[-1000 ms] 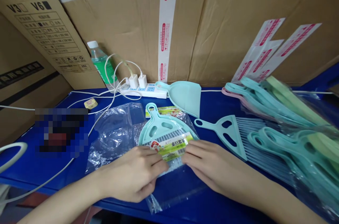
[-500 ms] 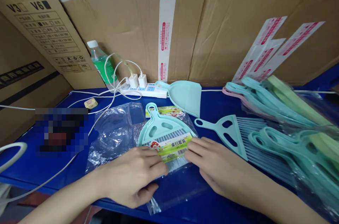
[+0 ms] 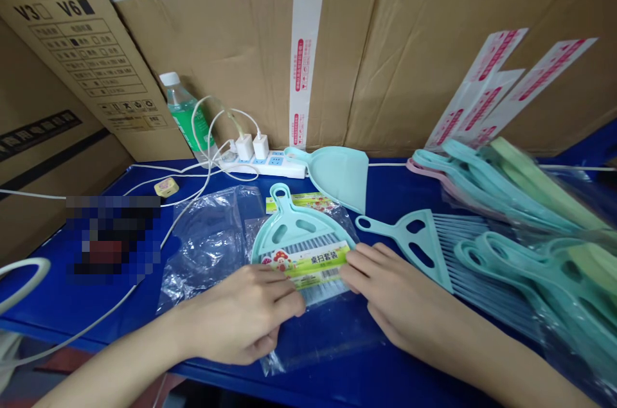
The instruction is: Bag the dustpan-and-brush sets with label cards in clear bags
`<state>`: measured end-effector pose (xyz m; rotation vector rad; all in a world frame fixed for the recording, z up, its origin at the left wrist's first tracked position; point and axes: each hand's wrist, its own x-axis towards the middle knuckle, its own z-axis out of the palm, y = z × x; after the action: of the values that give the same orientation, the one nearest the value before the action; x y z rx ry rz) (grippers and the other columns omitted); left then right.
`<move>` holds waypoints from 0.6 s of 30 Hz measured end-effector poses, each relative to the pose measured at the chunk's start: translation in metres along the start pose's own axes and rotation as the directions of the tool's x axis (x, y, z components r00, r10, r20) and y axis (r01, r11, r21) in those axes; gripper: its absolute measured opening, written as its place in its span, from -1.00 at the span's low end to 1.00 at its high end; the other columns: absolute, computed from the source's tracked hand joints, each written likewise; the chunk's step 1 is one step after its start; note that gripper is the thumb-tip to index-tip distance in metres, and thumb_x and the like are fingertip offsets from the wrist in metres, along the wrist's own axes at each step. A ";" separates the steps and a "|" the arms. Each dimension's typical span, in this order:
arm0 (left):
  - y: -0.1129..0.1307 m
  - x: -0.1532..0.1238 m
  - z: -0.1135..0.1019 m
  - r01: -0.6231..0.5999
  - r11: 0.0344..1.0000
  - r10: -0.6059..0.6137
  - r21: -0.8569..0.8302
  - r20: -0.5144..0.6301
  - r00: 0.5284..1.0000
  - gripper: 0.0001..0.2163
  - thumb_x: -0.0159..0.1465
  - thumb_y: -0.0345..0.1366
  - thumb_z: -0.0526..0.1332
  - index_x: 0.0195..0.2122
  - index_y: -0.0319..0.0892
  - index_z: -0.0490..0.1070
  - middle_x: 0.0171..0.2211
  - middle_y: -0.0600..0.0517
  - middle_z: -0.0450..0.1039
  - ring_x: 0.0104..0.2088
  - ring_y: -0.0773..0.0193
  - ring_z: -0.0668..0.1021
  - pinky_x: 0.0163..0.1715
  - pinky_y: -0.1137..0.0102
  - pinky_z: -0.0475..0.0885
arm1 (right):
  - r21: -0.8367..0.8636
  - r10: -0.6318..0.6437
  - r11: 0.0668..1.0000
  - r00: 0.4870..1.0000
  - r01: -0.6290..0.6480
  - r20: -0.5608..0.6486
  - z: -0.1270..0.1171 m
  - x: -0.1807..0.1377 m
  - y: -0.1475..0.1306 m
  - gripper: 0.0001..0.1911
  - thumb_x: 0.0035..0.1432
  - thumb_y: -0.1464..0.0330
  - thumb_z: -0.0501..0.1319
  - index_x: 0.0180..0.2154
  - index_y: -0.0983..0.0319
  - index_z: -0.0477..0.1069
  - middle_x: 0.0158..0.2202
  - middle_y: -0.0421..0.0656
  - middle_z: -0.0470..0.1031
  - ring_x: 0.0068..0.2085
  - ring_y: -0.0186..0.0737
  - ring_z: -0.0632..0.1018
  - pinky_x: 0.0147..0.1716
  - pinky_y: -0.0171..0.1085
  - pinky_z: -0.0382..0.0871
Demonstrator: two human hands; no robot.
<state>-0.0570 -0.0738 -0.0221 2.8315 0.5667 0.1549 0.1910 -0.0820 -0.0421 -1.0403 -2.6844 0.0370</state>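
Observation:
A teal mini dustpan point(image 3: 294, 231) with a small brush and a green-yellow label card point(image 3: 308, 263) lies inside a clear plastic bag point(image 3: 318, 324) on the blue table point(image 3: 385, 196). My left hand point(image 3: 245, 315) pinches the bag and the card's left end between thumb and fingers. My right hand point(image 3: 380, 292) lies flat on the bag with its fingertips against the card's right end. The bag's open end lies toward me, below both hands.
A loose teal dustpan point(image 3: 340, 175) and a teal brush point(image 3: 424, 244) lie behind. Bagged brushes point(image 3: 525, 228) pile at the right. Empty bags point(image 3: 212, 234), a power strip point(image 3: 260, 165) with chargers, a bottle point(image 3: 186, 114) and cables sit left. Cardboard boxes point(image 3: 395, 42) wall the back.
The dustpan set has slid a little farther up into the bag, away from me. Both hands followed it, and the bag's free end now lies longer below them.

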 end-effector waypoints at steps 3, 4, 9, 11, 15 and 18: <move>-0.001 0.000 -0.001 0.003 1.000 -0.003 -0.005 0.007 1.000 -0.79 0.11 -0.53 0.06 -0.24 -0.17 0.27 -0.43 0.04 0.39 -0.42 0.21 0.46 -0.42 0.33 0.41 | 0.017 0.015 1.000 0.997 -0.016 0.070 0.001 0.000 0.000 -0.62 -0.24 0.72 0.07 -0.37 0.20 0.31 -0.35 -0.13 0.43 -0.29 -0.10 0.45 -0.37 -0.20 0.36; -0.001 0.000 -0.002 0.007 1.000 -0.007 -0.019 0.015 1.000 -0.78 0.10 -0.53 0.07 -0.24 -0.17 0.27 -0.43 0.04 0.39 -0.41 0.21 0.47 -0.41 0.33 0.42 | 0.029 0.017 0.999 0.996 -0.020 0.087 0.001 0.000 0.001 -0.61 -0.23 0.72 0.06 -0.36 0.20 0.30 -0.34 -0.14 0.42 -0.28 -0.12 0.45 -0.38 -0.22 0.37; -0.002 -0.002 -0.006 0.040 0.995 -0.033 -0.095 0.069 0.997 -0.71 0.06 -0.56 0.08 -0.19 -0.14 0.24 -0.33 0.02 0.42 -0.31 0.18 0.51 -0.28 0.29 0.46 | 0.062 0.024 0.998 0.994 -0.031 0.105 0.000 0.000 0.001 -0.62 -0.19 0.74 0.05 -0.38 0.19 0.29 -0.32 -0.14 0.42 -0.27 -0.15 0.45 -0.35 -0.25 0.40; -0.002 -0.003 -0.007 0.053 0.993 -0.045 -0.104 0.083 0.996 -0.69 0.05 -0.58 0.08 -0.18 -0.14 0.23 -0.30 0.02 0.42 -0.28 0.18 0.51 -0.23 0.28 0.46 | 0.065 0.036 0.997 0.991 -0.045 0.125 -0.001 0.000 0.001 -0.62 -0.19 0.75 0.04 -0.39 0.20 0.29 -0.32 -0.14 0.42 -0.27 -0.15 0.45 -0.36 -0.24 0.41; -0.002 -0.003 -0.009 0.064 0.988 -0.048 -0.141 0.109 0.993 -0.66 0.03 -0.60 0.09 -0.19 -0.11 0.21 -0.30 0.05 0.42 -0.28 0.20 0.50 -0.24 0.31 0.44 | 0.067 0.054 0.995 0.983 -0.067 0.176 0.000 0.001 0.001 -0.61 -0.21 0.76 0.06 -0.39 0.21 0.30 -0.32 -0.13 0.41 -0.27 -0.11 0.45 -0.35 -0.20 0.43; -0.003 -0.003 -0.010 0.068 0.986 -0.050 -0.151 0.122 0.991 -0.66 0.04 -0.61 0.08 -0.20 -0.11 0.20 -0.30 0.05 0.41 -0.30 0.22 0.49 -0.25 0.33 0.43 | 0.070 0.057 0.995 0.981 -0.071 0.188 0.002 0.000 0.001 -0.60 -0.21 0.77 0.04 -0.38 0.22 0.30 -0.31 -0.12 0.42 -0.25 -0.10 0.45 -0.33 -0.17 0.44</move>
<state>-0.0627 -0.0702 -0.0132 2.6496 0.5855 0.0189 0.1908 -0.0809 -0.0440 -1.1514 -2.7873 0.2589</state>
